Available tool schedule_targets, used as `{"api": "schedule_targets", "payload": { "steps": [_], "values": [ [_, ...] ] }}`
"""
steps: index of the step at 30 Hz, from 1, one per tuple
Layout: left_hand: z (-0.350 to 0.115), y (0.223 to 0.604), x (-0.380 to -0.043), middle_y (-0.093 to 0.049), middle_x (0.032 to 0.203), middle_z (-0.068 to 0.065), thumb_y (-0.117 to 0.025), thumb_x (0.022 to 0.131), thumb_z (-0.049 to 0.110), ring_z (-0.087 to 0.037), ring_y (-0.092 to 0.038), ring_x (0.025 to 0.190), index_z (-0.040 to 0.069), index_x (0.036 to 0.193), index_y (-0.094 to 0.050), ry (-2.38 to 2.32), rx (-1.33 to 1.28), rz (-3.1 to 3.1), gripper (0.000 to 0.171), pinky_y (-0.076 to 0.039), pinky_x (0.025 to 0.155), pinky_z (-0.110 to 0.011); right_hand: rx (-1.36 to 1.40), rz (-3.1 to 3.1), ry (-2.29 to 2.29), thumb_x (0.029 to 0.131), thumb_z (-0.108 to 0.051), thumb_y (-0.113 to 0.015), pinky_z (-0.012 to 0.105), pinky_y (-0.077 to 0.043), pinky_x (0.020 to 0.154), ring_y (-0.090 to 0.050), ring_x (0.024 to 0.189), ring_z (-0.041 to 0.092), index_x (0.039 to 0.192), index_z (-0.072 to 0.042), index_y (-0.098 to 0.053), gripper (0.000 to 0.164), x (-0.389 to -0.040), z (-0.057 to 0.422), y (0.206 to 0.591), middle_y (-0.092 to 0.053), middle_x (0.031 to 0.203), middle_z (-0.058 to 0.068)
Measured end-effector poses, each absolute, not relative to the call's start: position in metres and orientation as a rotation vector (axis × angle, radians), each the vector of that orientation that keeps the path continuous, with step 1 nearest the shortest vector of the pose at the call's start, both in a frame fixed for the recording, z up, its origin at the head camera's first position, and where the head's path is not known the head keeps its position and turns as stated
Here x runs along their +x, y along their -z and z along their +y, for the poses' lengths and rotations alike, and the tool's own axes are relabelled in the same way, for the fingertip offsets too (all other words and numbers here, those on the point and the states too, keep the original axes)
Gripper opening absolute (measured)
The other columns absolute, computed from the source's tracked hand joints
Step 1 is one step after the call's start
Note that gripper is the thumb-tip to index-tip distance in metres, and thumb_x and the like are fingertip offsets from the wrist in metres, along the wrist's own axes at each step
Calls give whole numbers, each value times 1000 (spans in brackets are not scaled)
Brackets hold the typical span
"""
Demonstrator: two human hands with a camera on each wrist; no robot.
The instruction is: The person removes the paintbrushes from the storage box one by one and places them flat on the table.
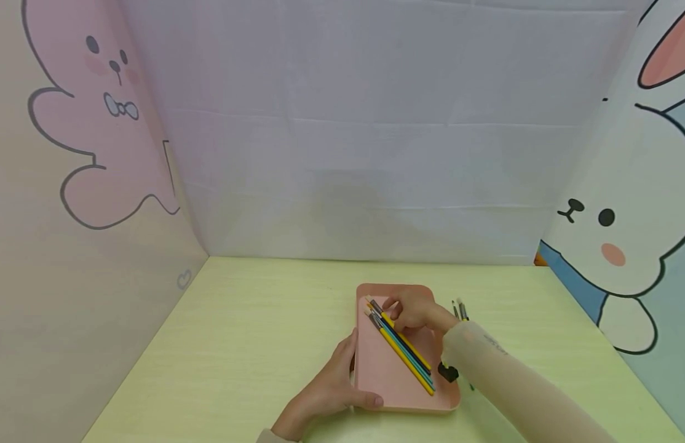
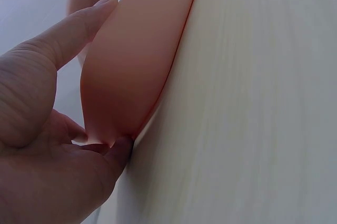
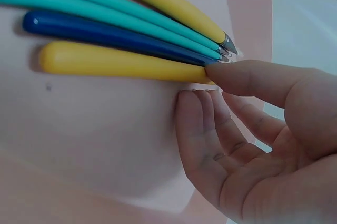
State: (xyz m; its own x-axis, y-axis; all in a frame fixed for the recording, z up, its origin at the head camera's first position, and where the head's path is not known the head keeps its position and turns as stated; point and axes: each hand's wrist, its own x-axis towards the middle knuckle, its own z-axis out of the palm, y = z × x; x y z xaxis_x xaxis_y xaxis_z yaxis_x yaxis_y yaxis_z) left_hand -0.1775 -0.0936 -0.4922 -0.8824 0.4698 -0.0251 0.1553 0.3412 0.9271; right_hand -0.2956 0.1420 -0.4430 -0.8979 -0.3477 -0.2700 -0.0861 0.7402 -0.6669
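Note:
A shallow pink tray (image 1: 370, 394) lies on the table in the head view. My left hand (image 1: 334, 381) grips its left side, thumb at the front rim; in the left wrist view, fingertips curl under the tray wall (image 2: 131, 60). Several paintbrushes lie slanted side by side in the tray: a yellow paintbrush (image 3: 126, 66), a dark blue paintbrush (image 3: 105, 34), teal paintbrushes (image 3: 105, 10) and another yellow paintbrush (image 3: 163, 2). Over the tray's right part, my right hand (image 1: 411, 309) touches the nearest yellow paintbrush with its thumb, while its loosely bent fingers stay beside the handle.
More brushes (image 1: 462, 309) lie on the table right of the tray, partly hidden behind my right sleeve (image 1: 503, 369). A small black object (image 1: 447, 372) shows at the tray's right edge. White cloth (image 1: 342, 141) hangs behind the table, with cartoon-printed panels at both sides.

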Motion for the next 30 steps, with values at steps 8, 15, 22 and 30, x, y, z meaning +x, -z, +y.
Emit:
{"api": "schedule_targets", "payload": {
  "steps": [8, 15, 22, 30],
  "values": [
    [-94, 493, -178, -16, 175, -13, -98, 76, 39, -31, -23, 157, 29, 172, 1, -1552, 567, 2323, 138, -27, 121, -62, -318, 2548, 994, 77, 15, -79, 33, -61, 67, -68, 77, 17, 129, -1, -71, 55, -295, 141, 444, -69, 94, 7],
    [-94, 494, -179, -16, 175, -13, -98, 76, 38, -30, -24, 157, 28, 172, 1, -1560, 570, 2318, 139, -27, 121, -62, -320, 2570, 982, 76, 14, -79, 31, -59, 65, -67, 79, 16, 126, -1, -72, 53, -296, 141, 446, -71, 96, 7],
    [-94, 494, -178, -16, 174, -15, -98, 76, 36, -30, -26, 155, 34, 171, 2, -1583, 599, 2299, 138, -29, 121, -57, -304, 2573, 990, 77, 14, -75, 27, -48, 56, -63, 72, 15, 126, -1, -72, 52, -295, 139, 448, -70, 95, 8],
    [-94, 494, -179, -15, 174, -15, -97, 77, 37, -31, -28, 153, 29, 172, 2, -1577, 592, 2290, 138, -32, 119, -56, -359, 2509, 1097, 83, 9, -77, 34, -58, 65, -69, 79, 19, 129, 1, -70, 47, -295, 149, 449, -73, 104, 12]
  ]
}}
